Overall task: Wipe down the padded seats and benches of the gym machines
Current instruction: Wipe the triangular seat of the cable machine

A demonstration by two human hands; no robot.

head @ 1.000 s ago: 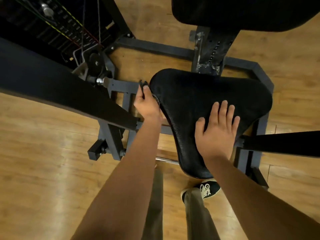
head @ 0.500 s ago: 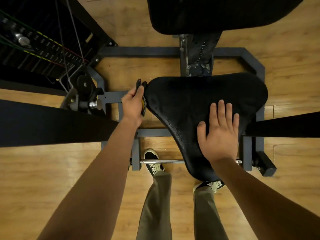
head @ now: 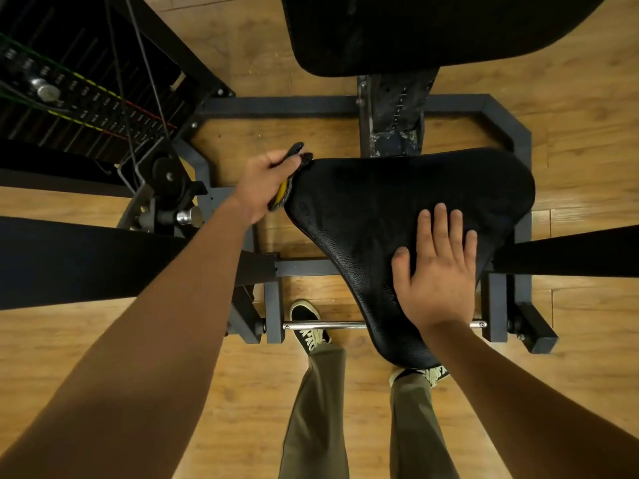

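Note:
A black padded triangular seat sits on a grey steel frame, its narrow tip pointing toward me. My left hand grips a dark cloth with a yellow patch and holds it against the seat's left edge. My right hand lies flat on the seat's near right part, fingers straight and spread. A black back pad stands above the seat at the top of the view.
A weight stack with cables stands at the upper left. Black padded arms reach in from the left and right. A chrome bar crosses under the seat tip by my shoes. Wooden floor lies all around.
The view has shifted so the seat sits more squarely before me. My left hand with the cloth stays at the seat's left edge; my right hand stays flat on the seat.

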